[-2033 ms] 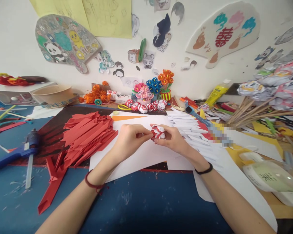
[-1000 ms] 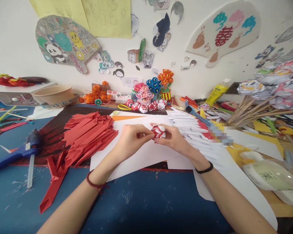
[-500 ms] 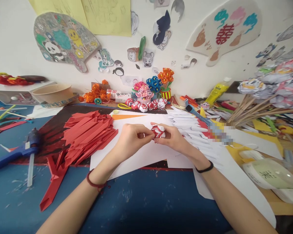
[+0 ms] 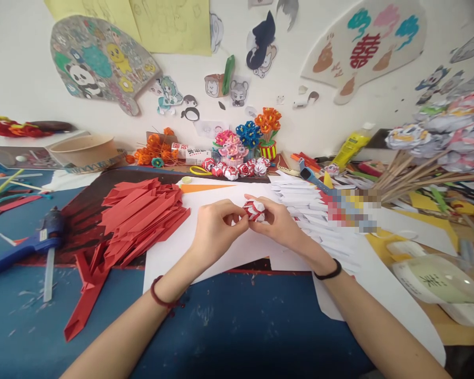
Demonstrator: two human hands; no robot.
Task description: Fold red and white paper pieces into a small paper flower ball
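Note:
A small red-and-white folded paper flower (image 4: pixel 255 210) is held up between both hands, over the white paper sheets (image 4: pixel 205 247). My right hand (image 4: pixel 278 221) has its fingers closed round the right side of the flower. From the other side, my left hand (image 4: pixel 219 223) pinches at the flower's left edge with thumb and forefinger. To the left lies a heap of folded red paper strips (image 4: pixel 142 218); folded white strips (image 4: pixel 300 200) fan out at the right. Several finished-looking red-and-white flowers (image 4: pixel 232 172) sit in a row at the back.
A blue glue gun (image 4: pixel 43 239) lies at the left, its glue stick pointing towards me. Behind it stands a beige bowl (image 4: pixel 82 150). Paper flowers on sticks (image 4: pixel 408 139), a yellow bottle (image 4: pixel 353 147) and a clear plastic pack (image 4: pixel 438 279) take up the right side.
The flower has turned a little in my fingers, showing more curved red stripes. Both hands stay nearly in place, and the view has shifted slightly.

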